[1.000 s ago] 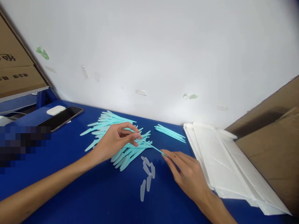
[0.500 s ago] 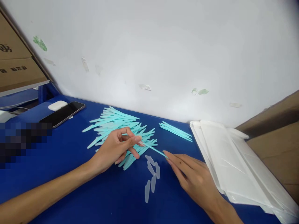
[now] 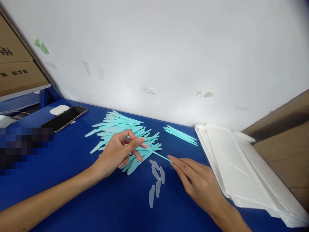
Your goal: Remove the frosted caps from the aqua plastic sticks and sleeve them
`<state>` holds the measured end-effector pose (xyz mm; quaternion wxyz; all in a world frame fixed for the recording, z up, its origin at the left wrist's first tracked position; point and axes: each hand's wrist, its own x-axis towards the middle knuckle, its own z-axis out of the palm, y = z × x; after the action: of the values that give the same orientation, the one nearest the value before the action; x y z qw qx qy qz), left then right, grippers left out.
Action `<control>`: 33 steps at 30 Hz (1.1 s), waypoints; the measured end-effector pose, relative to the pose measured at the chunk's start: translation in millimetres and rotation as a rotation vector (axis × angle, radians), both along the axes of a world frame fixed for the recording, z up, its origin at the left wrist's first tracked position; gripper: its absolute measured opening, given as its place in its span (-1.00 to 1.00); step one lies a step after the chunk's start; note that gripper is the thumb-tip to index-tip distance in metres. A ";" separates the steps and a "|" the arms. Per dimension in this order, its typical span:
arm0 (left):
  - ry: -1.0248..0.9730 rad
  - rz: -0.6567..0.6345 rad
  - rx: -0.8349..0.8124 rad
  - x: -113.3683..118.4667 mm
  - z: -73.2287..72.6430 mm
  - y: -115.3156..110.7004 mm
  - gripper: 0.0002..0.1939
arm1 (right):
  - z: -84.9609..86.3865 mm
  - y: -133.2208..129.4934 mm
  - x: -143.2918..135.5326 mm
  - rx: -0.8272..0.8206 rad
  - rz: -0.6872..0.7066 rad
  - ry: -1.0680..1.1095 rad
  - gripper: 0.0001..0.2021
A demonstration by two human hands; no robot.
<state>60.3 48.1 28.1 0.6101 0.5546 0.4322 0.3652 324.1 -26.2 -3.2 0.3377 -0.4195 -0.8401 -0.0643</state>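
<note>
One thin turquoise stick is stretched between my two hands. My left hand pinches its far left end between thumb and fingertips, over a loose pile of turquoise sticks. The right end sits between the thumb and fingers of my right hand. Below the held stick, several translucent blade-shaped covers lie on the blue table. A smaller, aligned bunch of turquoise sticks rests behind my right hand.
On the right lies a stack of white plastic bags beside a cardboard box. A black phone and a white case are at the left. A white wall stands behind the table; more cardboard is at far left.
Both hands keep hold of the stick and have barely moved. The view has shifted very slightly.
</note>
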 end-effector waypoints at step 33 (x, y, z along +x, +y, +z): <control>0.103 -0.113 0.061 8.2 -0.3 -13.2 -0.66 | -1.4 -5.2 -5.4 0.006 0.056 -0.044 -0.70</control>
<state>68.5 34.9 27.8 0.5895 0.6144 0.4199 0.3142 318.7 -31.4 -4.6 0.3222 -0.3934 -0.8585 -0.0663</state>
